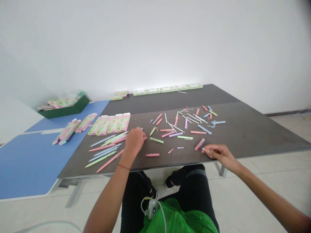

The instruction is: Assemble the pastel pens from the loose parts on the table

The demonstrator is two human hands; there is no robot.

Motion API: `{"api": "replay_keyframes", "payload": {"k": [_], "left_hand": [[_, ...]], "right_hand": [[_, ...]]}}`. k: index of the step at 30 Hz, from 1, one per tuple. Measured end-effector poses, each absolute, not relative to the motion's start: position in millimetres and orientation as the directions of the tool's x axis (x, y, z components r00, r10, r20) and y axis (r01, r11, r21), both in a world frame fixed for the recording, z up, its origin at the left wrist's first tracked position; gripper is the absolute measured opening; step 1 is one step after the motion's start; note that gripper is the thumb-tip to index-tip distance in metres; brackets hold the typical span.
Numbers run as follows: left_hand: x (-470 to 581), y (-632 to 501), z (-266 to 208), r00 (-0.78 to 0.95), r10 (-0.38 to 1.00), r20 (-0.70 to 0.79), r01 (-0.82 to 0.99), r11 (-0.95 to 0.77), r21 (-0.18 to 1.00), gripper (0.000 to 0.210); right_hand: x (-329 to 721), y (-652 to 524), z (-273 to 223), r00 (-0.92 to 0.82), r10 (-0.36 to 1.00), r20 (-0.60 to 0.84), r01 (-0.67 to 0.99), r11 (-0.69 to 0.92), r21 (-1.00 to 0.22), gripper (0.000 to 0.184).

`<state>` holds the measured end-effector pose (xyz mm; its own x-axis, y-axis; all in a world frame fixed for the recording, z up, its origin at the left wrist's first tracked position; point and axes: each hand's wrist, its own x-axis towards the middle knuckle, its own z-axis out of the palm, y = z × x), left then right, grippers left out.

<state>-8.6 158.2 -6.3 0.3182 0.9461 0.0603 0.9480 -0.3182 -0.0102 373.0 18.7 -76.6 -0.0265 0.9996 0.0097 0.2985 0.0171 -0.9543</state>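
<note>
My left hand (136, 140) is closed just above the table, right of a row of assembled pens (104, 150) in blue, green and pink. What it holds, if anything, is hidden; a bit of purple shows beyond its fingers. The thumb and fingertips of my right hand (220, 154) pinch a small thin silvery piece (202, 148) beside a pink pen barrel (199, 144). Between the hands lie a pink pen half (152, 155), a small pink part (170, 151) and a small purple part (180, 148). Several loose barrels and white refills (172, 127) spread behind them.
Several pink-and-green pen boxes (110, 124) stand in a row behind the pens. More boxes (167, 89) line the table's back edge. To the left, a blue mat (31, 161) carries two boxes (66, 132) and a dark green bin (65, 110) of packaging.
</note>
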Motion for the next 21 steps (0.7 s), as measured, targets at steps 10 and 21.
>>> {"api": "replay_keyframes", "payload": {"k": [10, 21], "left_hand": [[1.8, 169.8, -9.2, 0.309, 0.945, 0.106, 0.945, -0.317, 0.08, 0.019], [9.9, 97.7, 13.7, 0.388, 0.838, 0.384, 0.515, -0.542, 0.664, 0.015]], "right_hand": [[371.2, 15.9, -80.9, -0.009, 1.0, 0.02, 0.295, 0.021, -0.955, 0.054], [349.1, 19.7, -50.8, 0.042, 0.985, 0.166, 0.419, 0.133, -0.898, 0.042]]}}
